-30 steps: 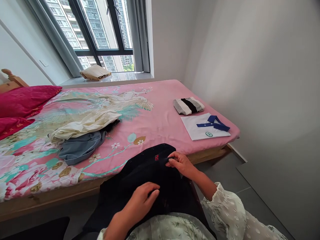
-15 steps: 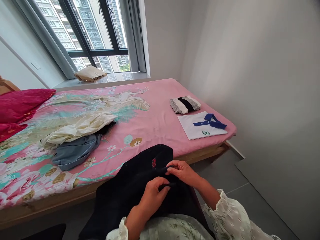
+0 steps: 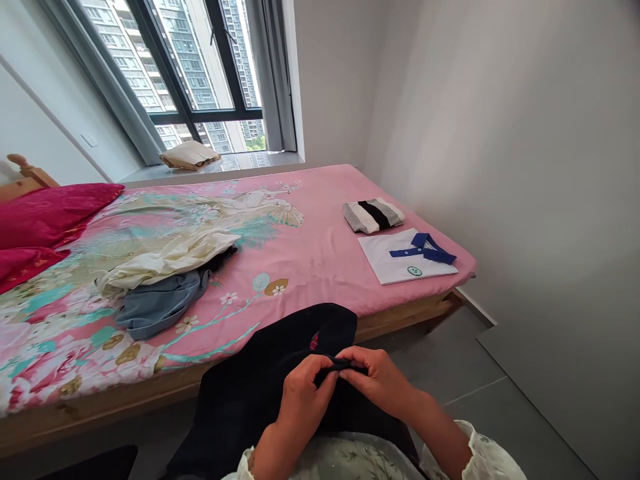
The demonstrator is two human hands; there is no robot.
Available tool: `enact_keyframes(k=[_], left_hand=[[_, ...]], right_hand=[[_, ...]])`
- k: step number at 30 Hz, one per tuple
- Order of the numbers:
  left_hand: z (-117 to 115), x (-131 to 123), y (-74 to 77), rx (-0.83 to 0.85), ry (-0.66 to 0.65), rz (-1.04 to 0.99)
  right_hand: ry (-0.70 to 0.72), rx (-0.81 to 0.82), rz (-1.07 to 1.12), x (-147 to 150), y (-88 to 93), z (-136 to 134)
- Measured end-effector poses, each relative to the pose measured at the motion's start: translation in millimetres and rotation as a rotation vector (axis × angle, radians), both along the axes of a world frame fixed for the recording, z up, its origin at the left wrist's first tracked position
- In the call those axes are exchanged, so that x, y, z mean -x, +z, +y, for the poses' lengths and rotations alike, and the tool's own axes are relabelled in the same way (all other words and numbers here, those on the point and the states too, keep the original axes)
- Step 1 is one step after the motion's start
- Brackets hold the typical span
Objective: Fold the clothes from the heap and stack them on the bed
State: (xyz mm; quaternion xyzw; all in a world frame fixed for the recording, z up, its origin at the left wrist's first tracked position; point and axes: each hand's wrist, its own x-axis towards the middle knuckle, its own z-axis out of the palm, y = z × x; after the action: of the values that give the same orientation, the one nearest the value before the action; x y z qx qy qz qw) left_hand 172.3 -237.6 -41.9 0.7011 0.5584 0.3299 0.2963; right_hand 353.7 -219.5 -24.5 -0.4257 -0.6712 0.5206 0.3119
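Observation:
A dark navy garment with a small red patch lies across my lap, its far end resting on the bed's edge. Its kind is hard to tell with so much of it folded over. My left hand pinches a dark edge of it between thumb and fingers. Right beside it, my right hand pinches the same edge, and the fingertips of both hands nearly meet. The cloth between the fingertips is mostly hidden.
On the pink flowered bed lie a folded white shirt with blue collar, a folded striped garment, a cream cloth and a grey-blue garment. Red pillows are at left. A beige bundle sits on the windowsill.
My right hand has come down and toward my left hand, so the two pinches now nearly touch. The navy garment's far end has shifted slightly nearer. The view has moved a little.

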Motion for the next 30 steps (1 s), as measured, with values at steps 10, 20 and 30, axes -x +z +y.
enact_keyframes(k=[10, 20, 30], left_hand=[[-51, 92, -23.2, 0.148, -0.002, 0.256], [-89, 134, -26.2, 0.371, 0.208, 0.015], [-83, 144, -19.8, 0.275, 0.229, -0.090]], right_hand=[[-0.107, -0.043, -0.101, -10, -16.3, -17], [-0.169, 0.049, -0.095, -13, -41.6, -32], [-0.232, 0.091, -0.053, -13, -50.1, -36]])
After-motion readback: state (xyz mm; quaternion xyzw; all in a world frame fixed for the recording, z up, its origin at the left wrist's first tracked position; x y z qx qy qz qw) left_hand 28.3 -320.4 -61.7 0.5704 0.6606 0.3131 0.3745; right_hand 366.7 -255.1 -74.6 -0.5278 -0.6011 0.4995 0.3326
